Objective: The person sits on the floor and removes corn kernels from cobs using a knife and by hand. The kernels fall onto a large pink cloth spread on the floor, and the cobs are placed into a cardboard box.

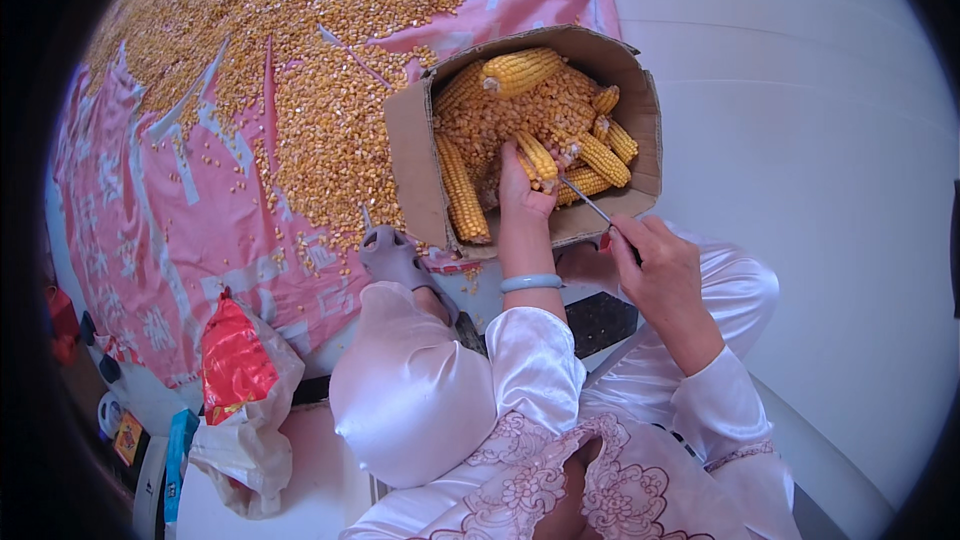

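My left hand (526, 186) holds a yellow corn cob (537, 156) inside an open cardboard box (417, 161). In my right hand (651, 259) is a thin metal tool (587, 199), perhaps a screwdriver, its dark handle mostly hidden by the fingers. The tool's tip meets the lower end of the held cob. Loose kernels (517, 109) fill the middle of the box. Around them lie several more cobs, one on top of the heap (523, 72), one along the left wall (460, 191) and others at the right (601, 158).
Corn kernels (330, 135) spread over a pink cloth (217, 240) with white characters, left of and beyond the box. A slipper-clad foot (390, 255) rests against the box's near-left corner. A red and white plastic bag (240, 382) sits at lower left; pale floor (795, 165) lies right.
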A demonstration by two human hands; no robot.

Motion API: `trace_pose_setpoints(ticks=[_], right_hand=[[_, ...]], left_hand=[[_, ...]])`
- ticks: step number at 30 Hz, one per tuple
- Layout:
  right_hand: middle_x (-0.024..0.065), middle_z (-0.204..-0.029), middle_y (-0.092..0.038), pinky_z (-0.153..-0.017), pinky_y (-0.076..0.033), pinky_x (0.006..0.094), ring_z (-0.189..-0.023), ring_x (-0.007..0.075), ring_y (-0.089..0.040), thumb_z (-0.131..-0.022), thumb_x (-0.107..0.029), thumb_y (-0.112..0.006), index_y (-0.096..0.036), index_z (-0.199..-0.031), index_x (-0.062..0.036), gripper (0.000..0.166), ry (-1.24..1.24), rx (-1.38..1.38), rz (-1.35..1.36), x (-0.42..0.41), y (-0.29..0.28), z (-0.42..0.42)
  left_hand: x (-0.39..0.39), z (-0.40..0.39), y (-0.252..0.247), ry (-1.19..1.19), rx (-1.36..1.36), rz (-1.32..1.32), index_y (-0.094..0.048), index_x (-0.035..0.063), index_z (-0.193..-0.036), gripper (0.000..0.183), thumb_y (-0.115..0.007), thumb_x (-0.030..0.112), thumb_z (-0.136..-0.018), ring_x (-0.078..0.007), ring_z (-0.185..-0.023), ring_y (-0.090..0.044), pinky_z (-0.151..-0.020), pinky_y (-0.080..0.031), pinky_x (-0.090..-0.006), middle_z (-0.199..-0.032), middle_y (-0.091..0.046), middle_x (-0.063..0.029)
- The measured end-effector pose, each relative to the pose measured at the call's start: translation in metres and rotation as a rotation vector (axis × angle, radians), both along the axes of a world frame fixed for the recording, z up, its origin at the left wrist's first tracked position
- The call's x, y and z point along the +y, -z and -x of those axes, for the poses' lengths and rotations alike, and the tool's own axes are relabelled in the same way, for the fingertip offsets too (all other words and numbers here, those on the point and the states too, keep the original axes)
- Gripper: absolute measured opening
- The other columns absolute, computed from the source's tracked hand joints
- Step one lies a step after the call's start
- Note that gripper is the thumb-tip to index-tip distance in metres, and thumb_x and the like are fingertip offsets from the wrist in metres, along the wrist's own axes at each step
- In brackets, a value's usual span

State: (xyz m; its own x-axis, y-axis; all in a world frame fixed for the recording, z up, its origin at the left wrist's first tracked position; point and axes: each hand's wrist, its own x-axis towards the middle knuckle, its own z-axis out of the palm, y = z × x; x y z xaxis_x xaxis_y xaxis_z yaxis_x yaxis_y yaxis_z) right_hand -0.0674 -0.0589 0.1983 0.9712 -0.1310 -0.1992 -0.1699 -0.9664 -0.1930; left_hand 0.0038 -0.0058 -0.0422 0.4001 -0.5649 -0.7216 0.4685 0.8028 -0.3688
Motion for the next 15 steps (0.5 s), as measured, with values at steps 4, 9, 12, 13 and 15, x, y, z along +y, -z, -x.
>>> trace_pose_setpoints(ticks=[4, 9, 12, 13, 15], right_hand=[[0.0089, -0.072, -0.056, -0.052, -0.047, 0.0365, -0.059, 0.0281, -0.060, -0.078, -0.012, -0.063, -0.062, -0.091, -0.0085, 0.013, -0.009, -0.006, -0.015, -0.002, 0.004, -0.002], [0.0135, -0.071, -0.061, -0.056, -0.049, 0.0401, -0.062, 0.0316, -0.061, -0.077, -0.014, -0.062, -0.065, -0.087, -0.0079, 0.012, 0.010, 0.016, -0.089, -0.012, 0.004, -0.010], [0.0155, -0.071, -0.062, -0.058, -0.049, 0.0417, -0.065, 0.0326, -0.061, -0.077, -0.015, -0.062, -0.067, -0.086, -0.0080, 0.012, -0.024, 0.073, -0.172, -0.027, 0.003, -0.031], [0.0160, -0.071, -0.063, -0.059, -0.049, 0.0422, -0.066, 0.0328, -0.062, -0.077, -0.016, -0.061, -0.068, -0.085, -0.0082, 0.013, -0.037, 0.105, -0.199, -0.032, 0.003, -0.039], [0.0159, -0.070, -0.062, -0.058, -0.049, 0.0418, -0.065, 0.0328, -0.061, -0.077, -0.015, -0.061, -0.067, -0.083, -0.0071, 0.012, -0.088, 0.114, -0.184, -0.032, 0.004, -0.048]], left_hand=[[0.001, 0.000, 0.002, 0.038, -0.016, -0.003, -0.050, 0.0028, -0.100, 0.050, -0.053, 0.051, -0.086, -0.0220, -0.068, -0.054, -0.053, -0.049, -0.0310, -0.084, -0.055, -0.0130], [0.001, -0.001, -0.007, 0.108, -0.028, -0.022, -0.050, 0.0031, -0.100, 0.053, -0.054, 0.054, -0.085, -0.0214, -0.067, -0.054, -0.052, -0.049, -0.0306, -0.084, -0.056, -0.0126], [0.002, -0.002, -0.009, 0.154, -0.016, -0.045, -0.050, 0.0031, -0.100, 0.055, -0.053, 0.056, -0.084, -0.0207, -0.063, -0.054, -0.049, -0.048, -0.0298, -0.082, -0.056, -0.0117], [0.002, -0.002, -0.008, 0.170, -0.008, -0.053, -0.050, 0.0030, -0.100, 0.056, -0.052, 0.056, -0.084, -0.0204, -0.062, -0.054, -0.048, -0.048, -0.0294, -0.081, -0.056, -0.0114], [0.004, -0.003, -0.003, 0.164, -0.013, 0.010, -0.050, 0.0031, -0.100, 0.058, -0.050, 0.058, -0.084, -0.0202, -0.058, -0.054, -0.046, -0.047, -0.0285, -0.079, -0.055, -0.0107]])
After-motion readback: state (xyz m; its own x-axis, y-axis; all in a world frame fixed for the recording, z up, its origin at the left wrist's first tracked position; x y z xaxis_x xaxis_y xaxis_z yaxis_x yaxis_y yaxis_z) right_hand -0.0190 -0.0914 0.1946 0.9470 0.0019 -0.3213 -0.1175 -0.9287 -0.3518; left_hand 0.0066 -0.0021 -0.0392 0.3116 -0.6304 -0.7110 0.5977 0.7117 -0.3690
